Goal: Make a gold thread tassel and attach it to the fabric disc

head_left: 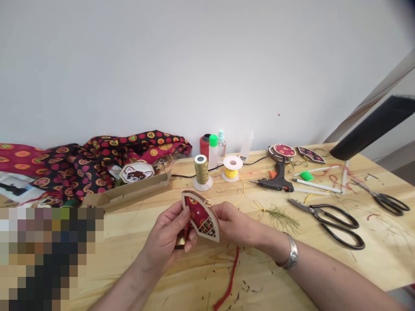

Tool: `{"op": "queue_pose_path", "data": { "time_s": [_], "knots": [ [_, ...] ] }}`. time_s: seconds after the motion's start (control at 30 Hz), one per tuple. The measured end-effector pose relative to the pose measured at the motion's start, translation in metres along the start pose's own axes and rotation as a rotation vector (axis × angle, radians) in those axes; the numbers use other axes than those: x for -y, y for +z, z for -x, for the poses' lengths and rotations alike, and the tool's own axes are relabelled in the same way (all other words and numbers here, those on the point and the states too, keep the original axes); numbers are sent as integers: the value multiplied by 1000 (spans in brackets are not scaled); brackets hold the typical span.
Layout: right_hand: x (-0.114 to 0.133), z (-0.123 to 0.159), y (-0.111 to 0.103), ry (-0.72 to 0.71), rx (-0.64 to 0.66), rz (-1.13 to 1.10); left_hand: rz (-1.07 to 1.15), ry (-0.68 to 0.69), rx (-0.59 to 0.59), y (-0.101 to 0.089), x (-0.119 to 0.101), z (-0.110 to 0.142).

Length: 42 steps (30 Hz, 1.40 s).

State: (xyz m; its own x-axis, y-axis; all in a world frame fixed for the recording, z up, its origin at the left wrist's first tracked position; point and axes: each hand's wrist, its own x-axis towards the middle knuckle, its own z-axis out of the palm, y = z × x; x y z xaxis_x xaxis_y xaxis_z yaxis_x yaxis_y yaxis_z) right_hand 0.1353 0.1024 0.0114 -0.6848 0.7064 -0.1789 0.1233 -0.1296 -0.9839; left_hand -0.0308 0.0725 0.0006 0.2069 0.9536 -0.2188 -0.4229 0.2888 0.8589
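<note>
A fan-shaped ornament [197, 211] with a pale wooden rim, dark red patterned fabric and a lattice corner is held upright over the table. My left hand [173, 226] grips its left side, thumb on the front face. At the right edge my right hand [231, 222] closes on it, with the fingertips hidden behind. A small ring shows on the ornament's upper edge. Under my left fingers is a dark, gold-toned piece [180, 242] that I cannot make out well. A red cord [232, 278] runs down the table below my right hand.
Gold thread [202, 170] and a yellow cord spool [232, 167] stand ahead, near glue bottles [213, 151]. Rightward lie a glue gun [275, 181], large scissors [337, 220], smaller scissors [389, 202] and thread scraps [282, 218]. A cardboard box [139, 188] and patterned fabric [97, 160] are left.
</note>
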Motion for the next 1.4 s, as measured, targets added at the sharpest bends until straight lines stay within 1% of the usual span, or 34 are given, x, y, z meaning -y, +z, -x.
{"op": "queue_pose_path", "data": {
  "time_s": [0.07, 0.1, 0.13, 0.17, 0.2, 0.23, 0.27, 0.3, 0.33, 0.37, 0.4, 0.43, 0.47, 0.5, 0.53, 0.6, 0.63, 0.67, 0.7, 0.77, 0.87, 0.93, 0.97, 1.0, 1.07, 1.13, 1.2, 1.27, 1.33, 1.4],
  "knots": [
    [-1, 0, -5, -24, 31, 1, -57, 104, -49, 5, -14, 5],
    [-2, 0, -7, -31, 30, 0, -96, 144, -104, 8, -24, 7],
    [-2, 0, -9, -31, 20, 1, -125, 219, -185, 11, -36, 8],
    [-2, 0, -10, -26, 3, 3, -132, 338, -271, 14, -50, 8],
    [-2, 0, -10, -18, -12, 5, -171, 428, -329, 16, -65, 6],
    [-2, 1, -10, -10, -21, 9, -232, 533, -343, 16, -80, 1],
    [-2, 1, -10, -5, -20, 18, -326, 644, -329, 15, -95, -6],
    [-2, 2, -10, -6, -11, 34, -426, 829, -338, 12, -108, -16],
    [-1, 2, -10, -10, 2, 59, -528, 984, -353, 8, -119, -28],
    [-1, 3, -10, -14, 16, 91, -612, 1128, -394, 3, -129, -40],
    [-1, 4, -10, -16, 31, 132, -754, 1168, -409, -3, -135, -53],
    [-1, 4, -10, -15, 43, 177, -957, 1146, -435, -9, -140, -65],
    [-1, 4, -10, -15, 53, 220, -1207, 1101, -455, -15, -142, -77],
    [-1, 4, -10, -18, 63, 259, -1472, 1027, -430, -20, -142, -87],
    [-1, 4, -10, -24, 74, 292, -1576, 978, -366, -24, -140, -96],
    [-2, 4, -11, -43, 99, 336, -1681, 895, -227, -30, -133, -111],
    [-3, 4, -12, -52, 114, 348, -1749, 833, -146, -33, -129, -117],
    [-4, 4, -12, -58, 128, 356, -1908, 727, -31, -35, -125, -123],
    [-4, 4, -13, -62, 137, 361, -1952, 672, 35, -38, -122, -128],
    [-5, 4, -14, -68, 145, 357, -2007, 581, 150, -41, -119, -136],
    [-1, 6, -18, -80, 122, 308, -2022, 507, 251, -39, -122, -137],
    [3, 7, -22, -76, 77, 242, -2025, 512, 247, -32, -125, -129],
    [5, 7, -24, -82, 37, 205, -2026, 543, 200, -27, -126, -121],
    [8, 8, -27, -93, -21, 171, -2013, 622, 87, -21, -125, -111],
    [13, 8, -34, -136, -168, 128, -1938, 755, 29, -10, -118, -87],
    [17, 10, -42, -191, -328, 112, -1847, 880, 39, -1, -103, -60],
    [22, 13, -49, -246, -461, 110, -1817, 844, 119, 4, -81, -34],
    [28, 17, -56, -310, -543, 101, -1831, 724, 169, 8, -55, -12],
    [34, 22, -62, -352, -575, 96, -1807, 588, 247, 13, -30, 4],
    [40, 25, -67, -356, -583, 108, -1749, 526, 297, 19, -10, 15]
  ]
}}
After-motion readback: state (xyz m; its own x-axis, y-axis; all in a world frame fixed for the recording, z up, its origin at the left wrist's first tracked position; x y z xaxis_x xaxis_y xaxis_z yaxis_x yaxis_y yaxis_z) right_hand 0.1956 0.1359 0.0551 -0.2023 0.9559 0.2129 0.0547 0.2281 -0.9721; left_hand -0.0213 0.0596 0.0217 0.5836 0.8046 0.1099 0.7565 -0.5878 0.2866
